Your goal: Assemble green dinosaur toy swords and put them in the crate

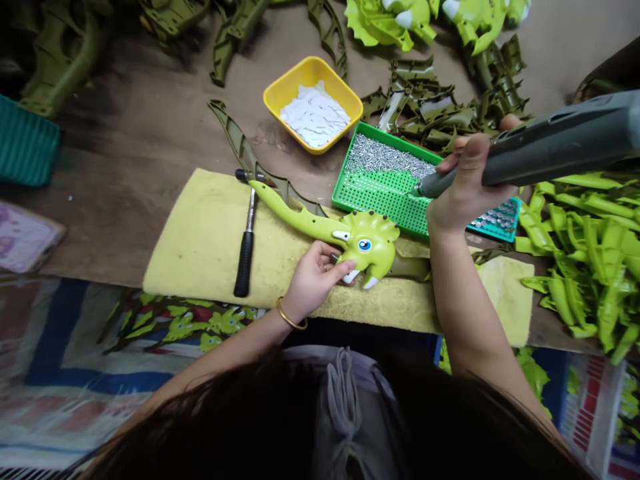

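My left hand [317,280] grips a lime-green plastic triceratops toy [367,243] by its lower face, and a gold bangle circles that wrist. The toy lies on a folded yellow cloth pad [210,247], its long tapering part pointing left. My right hand [467,180] is shut on a grey electric screwdriver [555,147], held above the pad. The screwdriver's tip sits just over a green perforated tray [373,193] of small silver screws. A black-handled hammer [245,247] lies on the pad left of the toy.
A yellow square bowl [333,77] holds white paper pieces. Olive-green plastic parts [420,107] lie in heaps on the wooden table [125,180], and lime-green parts [585,253] are piled at right. A small teal tray [500,220] holds silver pieces. A teal basket [25,140] stands at left.
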Motion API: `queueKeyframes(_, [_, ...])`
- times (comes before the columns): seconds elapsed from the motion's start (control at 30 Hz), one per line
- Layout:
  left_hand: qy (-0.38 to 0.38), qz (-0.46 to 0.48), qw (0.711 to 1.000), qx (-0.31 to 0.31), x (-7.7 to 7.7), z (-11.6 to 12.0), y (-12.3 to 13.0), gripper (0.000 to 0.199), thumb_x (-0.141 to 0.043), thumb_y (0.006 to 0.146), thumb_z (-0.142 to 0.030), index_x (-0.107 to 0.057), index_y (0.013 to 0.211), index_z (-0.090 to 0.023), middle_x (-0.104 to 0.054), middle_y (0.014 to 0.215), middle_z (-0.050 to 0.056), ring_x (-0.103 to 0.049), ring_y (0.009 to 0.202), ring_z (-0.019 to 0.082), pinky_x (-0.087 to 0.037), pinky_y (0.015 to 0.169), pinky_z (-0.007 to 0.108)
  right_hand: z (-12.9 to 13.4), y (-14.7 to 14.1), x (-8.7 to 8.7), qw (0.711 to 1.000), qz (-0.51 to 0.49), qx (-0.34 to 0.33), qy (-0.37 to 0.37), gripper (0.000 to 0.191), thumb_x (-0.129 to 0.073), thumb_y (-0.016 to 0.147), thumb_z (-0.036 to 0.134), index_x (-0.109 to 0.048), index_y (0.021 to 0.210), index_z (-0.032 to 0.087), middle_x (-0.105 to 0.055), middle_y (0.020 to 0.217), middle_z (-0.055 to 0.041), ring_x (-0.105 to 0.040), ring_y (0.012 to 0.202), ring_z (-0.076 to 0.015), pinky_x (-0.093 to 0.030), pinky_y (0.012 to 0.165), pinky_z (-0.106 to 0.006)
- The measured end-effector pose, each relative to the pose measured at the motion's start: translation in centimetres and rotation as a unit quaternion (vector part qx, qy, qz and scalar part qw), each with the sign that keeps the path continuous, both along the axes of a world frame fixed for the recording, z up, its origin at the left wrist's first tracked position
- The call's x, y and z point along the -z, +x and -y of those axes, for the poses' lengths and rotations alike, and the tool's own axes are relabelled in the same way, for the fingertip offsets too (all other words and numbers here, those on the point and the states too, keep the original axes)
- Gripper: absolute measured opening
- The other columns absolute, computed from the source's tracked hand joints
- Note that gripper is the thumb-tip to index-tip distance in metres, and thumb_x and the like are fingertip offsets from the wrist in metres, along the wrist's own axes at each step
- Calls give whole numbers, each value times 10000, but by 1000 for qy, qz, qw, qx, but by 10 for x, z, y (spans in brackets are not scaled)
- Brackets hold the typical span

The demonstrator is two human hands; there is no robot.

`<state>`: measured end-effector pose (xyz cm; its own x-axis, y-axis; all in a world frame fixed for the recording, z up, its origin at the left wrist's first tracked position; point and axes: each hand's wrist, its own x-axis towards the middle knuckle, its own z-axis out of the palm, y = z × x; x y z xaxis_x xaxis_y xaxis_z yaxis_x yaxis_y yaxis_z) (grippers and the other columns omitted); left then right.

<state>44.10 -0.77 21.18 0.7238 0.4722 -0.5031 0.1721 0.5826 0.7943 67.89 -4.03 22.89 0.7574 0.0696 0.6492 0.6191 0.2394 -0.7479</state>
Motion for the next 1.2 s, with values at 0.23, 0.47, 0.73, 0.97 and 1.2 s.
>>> queueKeyframes(0.23, [-3, 25, 1000, -8, 1, 3, 0, 528, -853, 602, -449, -462, 843, -188, -680, 659, -18, -678, 531, 155, -594, 548, 292, 3, -5, -2, 999, -28, 9, 16, 400, -661, 787, 527, -541, 1085, 290, -556, 733, 62, -467, 470, -79, -396, 491, -267])
queueKeyframes(0.47, [-20, 49, 999, -1, -1, 0, -1, 503, -842, 628, -442, -468, 836, -177, -683, 662, -12, -680, 550, 148, -595, 564, 294, 9, -16, -35, 998, -27, 12, 53, 376, -674, 774, 496, -592, 1052, 257, -579, 713, 54, -452, 444, -71, -372, 454, -243])
queueKeyframes(0.73, [-47, 45, 998, -11, -1, -1, -1, 218, -699, 813, -237, -504, 833, -141, -658, 705, 0, -684, 584, 138, -608, 585, 296, 43, -130, -59, 990, 4, -144, -5, 383, -652, 797, 534, -556, 1145, 405, -557, 746, 61, -481, 450, -87, -403, 442, -267])
queueKeyframes(0.97, [-48, 42, 998, -20, -5, -1, 0, 218, -700, 803, -209, -492, 804, -140, -610, 673, -30, -657, 558, 122, -593, 566, 293, 48, -148, -44, 975, 16, -215, -58, 450, -677, 767, 551, -553, 1173, 401, -601, 775, 46, -567, 526, -110, -489, 491, -287])
queueKeyframes(1.2, [-21, 27, 998, -60, -11, 4, 3, 206, -713, 757, -187, -510, 754, -146, -596, 600, -45, -603, 505, 97, -539, 520, 232, 48, -149, -22, 957, 0, -284, -51, 500, -750, 726, 352, -565, 1190, 354, -592, 746, 64, -566, 507, -93, -494, 478, -255])
